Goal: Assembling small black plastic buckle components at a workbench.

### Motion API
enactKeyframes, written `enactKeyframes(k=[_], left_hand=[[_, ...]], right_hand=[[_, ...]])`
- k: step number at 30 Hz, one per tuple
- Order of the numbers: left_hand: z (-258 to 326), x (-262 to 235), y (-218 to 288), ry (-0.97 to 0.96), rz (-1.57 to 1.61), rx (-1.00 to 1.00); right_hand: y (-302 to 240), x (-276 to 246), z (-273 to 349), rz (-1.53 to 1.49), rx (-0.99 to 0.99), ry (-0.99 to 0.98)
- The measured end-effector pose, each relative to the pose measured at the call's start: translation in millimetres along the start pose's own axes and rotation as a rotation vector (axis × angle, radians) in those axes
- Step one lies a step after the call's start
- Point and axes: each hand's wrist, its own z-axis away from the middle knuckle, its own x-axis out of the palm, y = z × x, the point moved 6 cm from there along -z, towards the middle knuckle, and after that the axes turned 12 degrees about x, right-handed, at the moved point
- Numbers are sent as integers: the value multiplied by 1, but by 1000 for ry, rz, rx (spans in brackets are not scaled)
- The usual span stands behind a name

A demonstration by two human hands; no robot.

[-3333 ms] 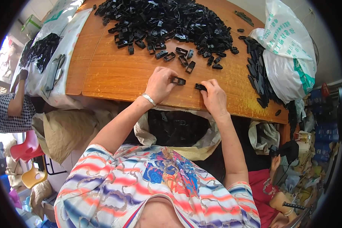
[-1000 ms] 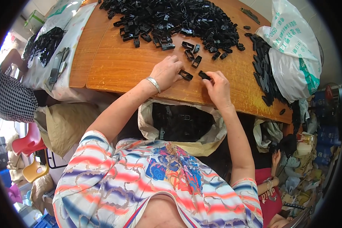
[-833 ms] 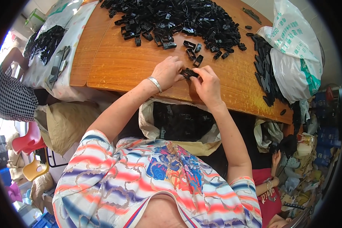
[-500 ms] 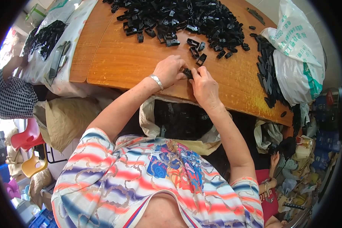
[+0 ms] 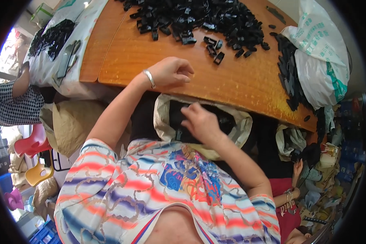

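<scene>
My left hand (image 5: 173, 73) hovers over the near edge of the wooden table (image 5: 158, 53), loosely curled, with a gap between thumb and fingers and no part visible in it. Below the edge, my right hand (image 5: 201, 122) is over the mouth of a pale sack (image 5: 162, 118) that holds dark parts; its fingers are apart and nothing shows in them. Beyond my left hand lie a few loose black plastic clips (image 5: 218, 58). Behind these spreads a large heap of similar black pieces (image 5: 199, 20).
Flat dark strips (image 5: 288, 77) lie along the table's right side, beside a white plastic bag (image 5: 319, 61). On the left are a brown paper sack (image 5: 75, 124) and a person in a checkered garment (image 5: 18, 106). Another person's arm (image 5: 290, 195) shows at lower right.
Both hands held a small black clip together over the table edge. Now they are apart: my right hand has dropped to the sack, my left has shifted left, and the clip is out of sight.
</scene>
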Motion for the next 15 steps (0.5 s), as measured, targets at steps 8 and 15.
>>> enactKeyframes(k=[8, 15], left_hand=[[-55, 1, 4, 450, -553, 201], [-93, 4, -2, 340, -880, 344]], right_hand=[[75, -89, -58, 48, 120, 399], [150, -123, -118, 384, 199, 445]])
